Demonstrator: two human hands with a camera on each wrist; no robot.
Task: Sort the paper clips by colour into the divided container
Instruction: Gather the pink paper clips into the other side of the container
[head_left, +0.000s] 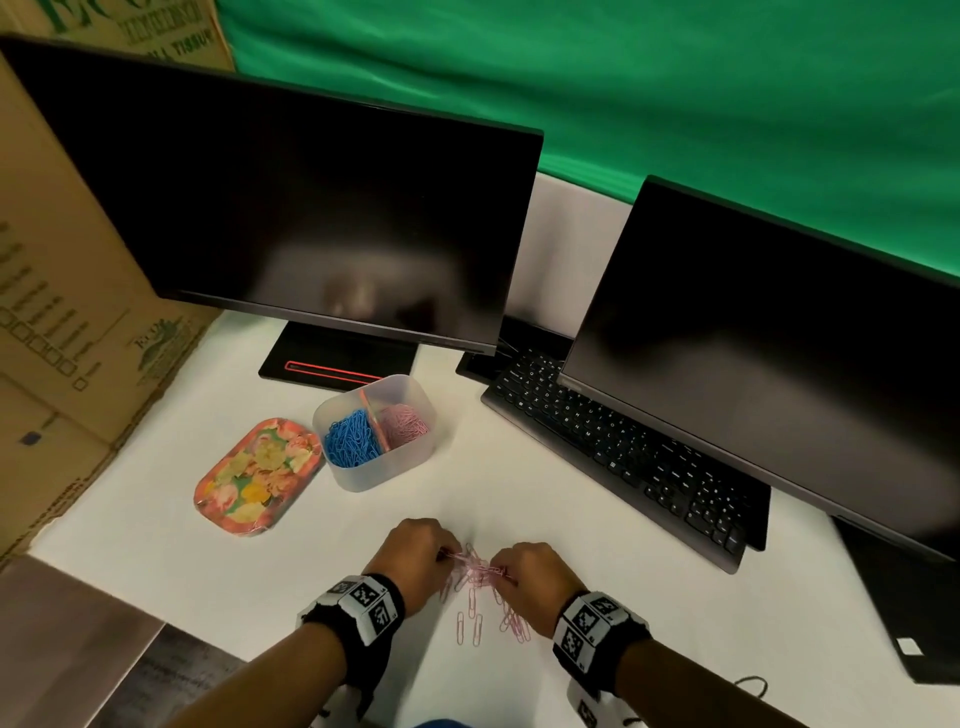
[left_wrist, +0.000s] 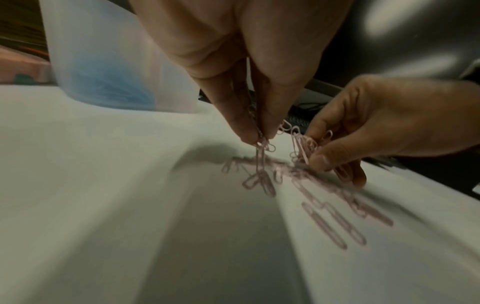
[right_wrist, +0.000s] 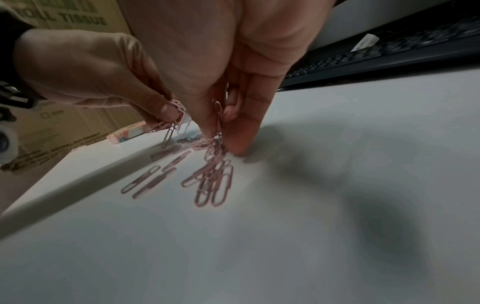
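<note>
Two hands low over white worktop (head_left: 649, 597): left hand (head_left: 415, 551) pinching a tangle of pink paper clips (head_left: 475, 569), right hand (head_left: 530, 574) pinching more of them. Loose pink clips (head_left: 470, 626) lying below, count unclear through blur. One divided container (head_left: 374, 467) ahead, well apart: blue clips (head_left: 350, 439) left compartment, pink right. One floral tray (head_left: 254, 475) beside it. Two dark monitors (head_left: 291, 208), one keyboard (head_left: 623, 447). "TISSUE" readable on cardboard box (right_wrist: 78, 19). Near worktop edge just behind wrists.
</note>
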